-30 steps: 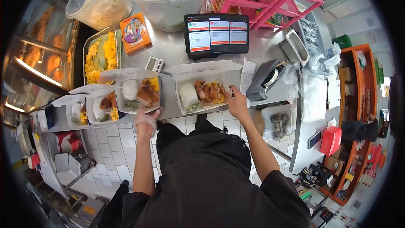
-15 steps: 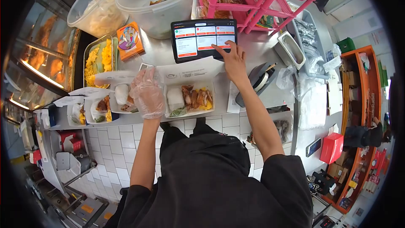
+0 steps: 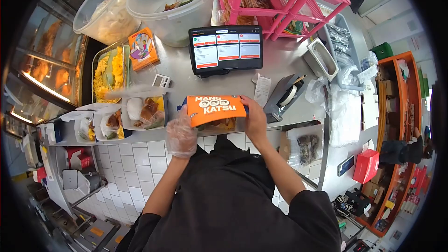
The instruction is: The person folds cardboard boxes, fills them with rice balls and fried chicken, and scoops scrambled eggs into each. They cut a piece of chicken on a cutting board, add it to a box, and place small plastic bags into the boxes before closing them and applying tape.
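An orange-lidded takeaway box (image 3: pixel 217 110) sits at the counter's front edge, its lid mostly folded over with food still showing at the front. My left hand (image 3: pixel 182 135), in a clear plastic glove, grips the box's left side. On its right side, my bare right hand (image 3: pixel 253 119) holds the lid and wall, fingers on the top edge. To the left stands an open meal box (image 3: pixel 145 112) with rice and fried meat. Behind the lidded box is a tablet (image 3: pixel 226 49) with a lit screen of white and orange panels.
More open meal boxes (image 3: pixel 109 123) line the counter's left front. A tray of yellow food (image 3: pixel 108 72), an orange carton (image 3: pixel 143 49) and a large clear tub (image 3: pixel 172 11) stand behind. A tape dispenser (image 3: pixel 284 95) and paper slip (image 3: pixel 262 88) lie right, below a pink rack (image 3: pixel 280 7).
My right hand has left the tablet and come down to the box. My left hand has shifted slightly right and down. The box's lid has swung from upright to nearly closed, showing its orange outside.
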{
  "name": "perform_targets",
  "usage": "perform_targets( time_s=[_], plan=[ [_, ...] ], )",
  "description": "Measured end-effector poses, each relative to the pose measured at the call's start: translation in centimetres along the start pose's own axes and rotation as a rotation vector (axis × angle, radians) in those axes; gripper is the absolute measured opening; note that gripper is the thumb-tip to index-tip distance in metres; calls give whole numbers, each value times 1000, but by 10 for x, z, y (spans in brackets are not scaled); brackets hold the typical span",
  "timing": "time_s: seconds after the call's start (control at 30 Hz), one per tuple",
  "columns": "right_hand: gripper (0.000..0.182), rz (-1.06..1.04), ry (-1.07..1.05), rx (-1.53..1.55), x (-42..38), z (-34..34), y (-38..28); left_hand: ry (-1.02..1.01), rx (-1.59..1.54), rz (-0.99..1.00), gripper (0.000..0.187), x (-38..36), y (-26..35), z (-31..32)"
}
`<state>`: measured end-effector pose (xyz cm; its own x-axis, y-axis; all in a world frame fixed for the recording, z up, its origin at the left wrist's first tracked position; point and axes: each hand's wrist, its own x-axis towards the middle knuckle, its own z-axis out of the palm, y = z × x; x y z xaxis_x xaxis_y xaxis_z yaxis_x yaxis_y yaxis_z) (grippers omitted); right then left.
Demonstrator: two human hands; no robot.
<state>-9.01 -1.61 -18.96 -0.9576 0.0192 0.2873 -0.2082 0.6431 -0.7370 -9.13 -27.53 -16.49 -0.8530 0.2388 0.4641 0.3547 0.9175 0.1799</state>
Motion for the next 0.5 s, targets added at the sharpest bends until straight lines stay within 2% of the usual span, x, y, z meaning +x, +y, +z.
perform_targets(
  time_s=[0.13,0.2,0.23,0.3,0.33,0.43,0.5],
  plan=[
    [64,129,-61,85,-19,11,-17,-194,-253,-147,61,3,4,-2],
    [71,129,-48,67,-23,16,-18,-591,-384,-347,61,14,3,-5],
    [71,252,-94,136,-28,19,-22,-590,-381,-345,61,6,-1,6],
    [73,318,-64,232,-31,29,-44,-167,-772,-198,57,-10,-9,30],
    [75,382,-33,325,-30,32,-50,-166,-771,-191,57,-12,-13,30],
    [78,383,-43,310,-30,37,-43,-254,-818,-138,55,7,-20,17],
    [78,386,-27,297,-28,30,-50,-270,-787,-10,56,11,-31,24]
  ],
)
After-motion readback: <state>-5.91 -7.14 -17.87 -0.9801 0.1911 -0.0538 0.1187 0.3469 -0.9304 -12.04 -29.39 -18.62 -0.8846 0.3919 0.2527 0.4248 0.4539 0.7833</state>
